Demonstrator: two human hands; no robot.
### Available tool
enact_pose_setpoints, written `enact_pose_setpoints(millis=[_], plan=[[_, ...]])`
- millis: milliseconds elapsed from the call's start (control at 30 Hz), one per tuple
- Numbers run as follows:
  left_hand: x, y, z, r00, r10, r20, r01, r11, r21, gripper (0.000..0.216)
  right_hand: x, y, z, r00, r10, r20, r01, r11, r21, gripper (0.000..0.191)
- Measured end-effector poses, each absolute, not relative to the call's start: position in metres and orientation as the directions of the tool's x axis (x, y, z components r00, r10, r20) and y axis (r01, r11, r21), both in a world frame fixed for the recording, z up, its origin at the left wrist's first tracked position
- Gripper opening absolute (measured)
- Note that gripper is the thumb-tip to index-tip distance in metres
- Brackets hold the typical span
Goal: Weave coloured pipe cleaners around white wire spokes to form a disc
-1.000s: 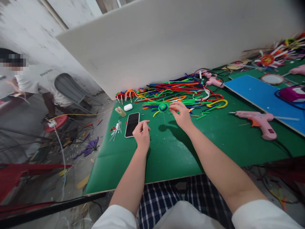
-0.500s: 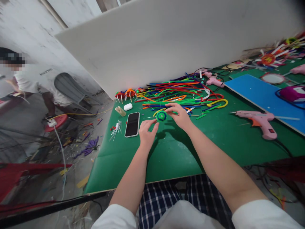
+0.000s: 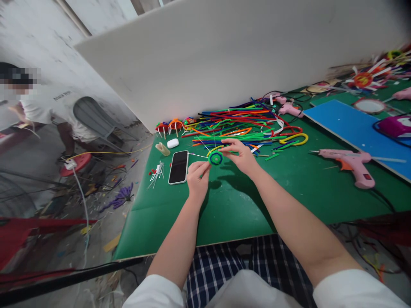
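Observation:
A small round green-and-blue woven disc [image 3: 215,158] with thin white spokes sticking out is held above the green table [image 3: 289,192]. My right hand [image 3: 241,155] pinches its right edge. My left hand [image 3: 198,176] pinches its lower left edge with fingers closed. Behind the disc lies a heap of coloured pipe cleaners [image 3: 244,124].
A black phone [image 3: 179,167] lies left of my hands, with a white earbud case [image 3: 172,143] and small white sticks [image 3: 156,174] nearby. A pink glue gun [image 3: 351,160] and a blue board [image 3: 356,128] are at right. A white panel [image 3: 224,55] stands behind. Another person [image 3: 48,111] sits far left.
My right hand brought the disc from the pipe cleaner heap toward me. My left hand rose from the table near the phone and took hold of the disc's lower left edge.

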State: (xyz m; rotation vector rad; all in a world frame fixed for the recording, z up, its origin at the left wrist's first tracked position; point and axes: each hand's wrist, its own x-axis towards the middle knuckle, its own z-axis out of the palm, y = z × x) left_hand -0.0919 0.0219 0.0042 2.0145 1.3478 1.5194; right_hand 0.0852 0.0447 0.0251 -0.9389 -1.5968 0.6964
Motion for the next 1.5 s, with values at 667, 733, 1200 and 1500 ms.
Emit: enact_pose_setpoints(millis=[667,733,1200,1500], plan=[[-0.091,0.027,0.015,-0.171,0.973,0.158,-0.122,-0.180,0.976,0.030,0.105,0.068,0.008,0.163,0.960,0.229,-0.243,0.265,-0.933,0.033],[-0.091,0.027,0.014,-0.150,0.983,0.110,-0.160,-0.133,0.978,0.031,0.101,0.065,0.009,0.055,0.966,0.252,-0.228,0.258,-0.939,0.035],[-0.090,0.026,0.020,-0.062,0.997,-0.039,-0.198,0.026,0.980,0.034,0.093,0.051,0.022,-0.100,0.965,0.242,-0.155,0.225,-0.962,0.031],[-0.095,0.028,0.014,-0.100,0.989,0.113,-0.213,-0.132,0.968,0.026,0.099,0.048,0.030,-0.093,0.981,0.170,-0.392,0.121,-0.912,0.024]])
